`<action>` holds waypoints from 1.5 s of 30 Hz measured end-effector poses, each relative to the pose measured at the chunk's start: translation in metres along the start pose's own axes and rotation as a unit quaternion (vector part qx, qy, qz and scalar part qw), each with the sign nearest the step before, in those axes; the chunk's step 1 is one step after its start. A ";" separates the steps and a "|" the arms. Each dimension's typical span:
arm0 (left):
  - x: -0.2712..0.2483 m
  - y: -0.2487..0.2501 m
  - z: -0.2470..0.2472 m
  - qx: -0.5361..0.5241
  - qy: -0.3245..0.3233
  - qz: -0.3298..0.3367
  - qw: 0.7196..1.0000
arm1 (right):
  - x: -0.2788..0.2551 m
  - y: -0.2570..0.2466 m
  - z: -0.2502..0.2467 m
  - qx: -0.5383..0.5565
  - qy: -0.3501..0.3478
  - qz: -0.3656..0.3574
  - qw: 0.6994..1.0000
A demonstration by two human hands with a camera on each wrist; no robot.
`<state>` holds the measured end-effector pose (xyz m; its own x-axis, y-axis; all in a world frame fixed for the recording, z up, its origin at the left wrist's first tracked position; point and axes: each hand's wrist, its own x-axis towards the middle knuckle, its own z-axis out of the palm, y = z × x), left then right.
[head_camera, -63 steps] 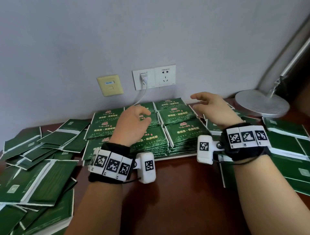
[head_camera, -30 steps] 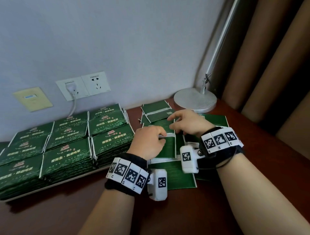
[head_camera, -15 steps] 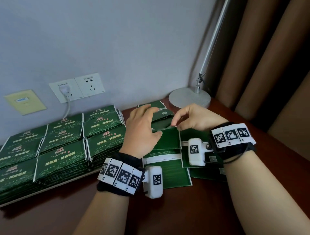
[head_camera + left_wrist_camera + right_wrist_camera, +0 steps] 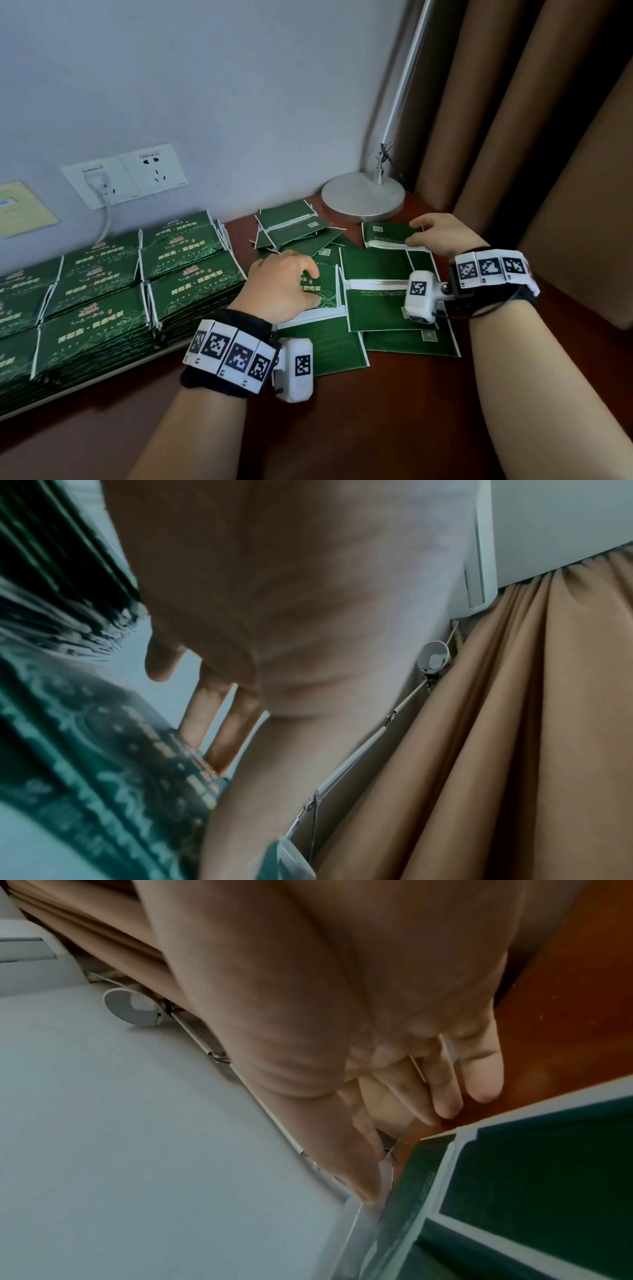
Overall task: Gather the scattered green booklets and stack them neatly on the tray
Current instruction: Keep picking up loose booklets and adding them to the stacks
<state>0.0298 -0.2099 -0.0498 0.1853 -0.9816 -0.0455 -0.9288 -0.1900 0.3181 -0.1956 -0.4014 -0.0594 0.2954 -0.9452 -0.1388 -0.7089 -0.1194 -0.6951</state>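
Observation:
Neat piles of green booklets (image 4: 102, 291) fill the tray (image 4: 102, 380) at the left. To its right, loose green booklets (image 4: 376, 308) lie overlapping on the brown table (image 4: 376, 428). My left hand (image 4: 313, 286) rests its fingertips on a printed-cover booklet (image 4: 325, 294) beside the tray; the left wrist view shows the fingers (image 4: 219, 723) touching that cover (image 4: 103, 750). My right hand (image 4: 414, 233) pinches a thin bundle of booklets (image 4: 387, 236) at the far right, thumb on top. In the right wrist view the thumb (image 4: 342, 1137) lies along a booklet's white edge (image 4: 548, 1164).
A round silver lamp base (image 4: 363, 195) with a slanted pole stands just behind the right hand. Brown curtains (image 4: 513, 137) hang at the right. Wall sockets (image 4: 126, 178) with a plugged cable sit above the tray. More loose booklets (image 4: 294, 222) lie by the wall.
My view turned from the tray to the loose booklets on its right. The left hand came down onto a printed booklet; the right hand moved outward and took hold of a bundle by the lamp.

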 end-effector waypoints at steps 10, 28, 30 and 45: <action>-0.002 0.001 -0.002 -0.016 0.013 -0.018 1.000 | -0.017 -0.028 0.021 -0.092 -0.128 -0.109 0.981; 0.001 0.000 -0.001 -0.002 0.056 -0.022 0.998 | -0.050 -0.042 0.022 -0.192 -0.041 -0.186 0.963; 0.001 0.001 -0.001 -0.007 0.058 -0.020 0.998 | -0.063 -0.041 0.019 -0.177 -0.092 -0.192 0.961; -0.005 0.005 -0.002 -0.029 0.033 0.003 0.999 | -0.101 -0.035 0.028 -0.223 -0.186 -0.148 0.945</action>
<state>0.0245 -0.2059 -0.0455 0.2016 -0.9793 0.0177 -0.9100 -0.1806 0.3732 -0.1832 -0.2930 -0.0410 0.6693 -0.6876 -0.2813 -0.7349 -0.5571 -0.3868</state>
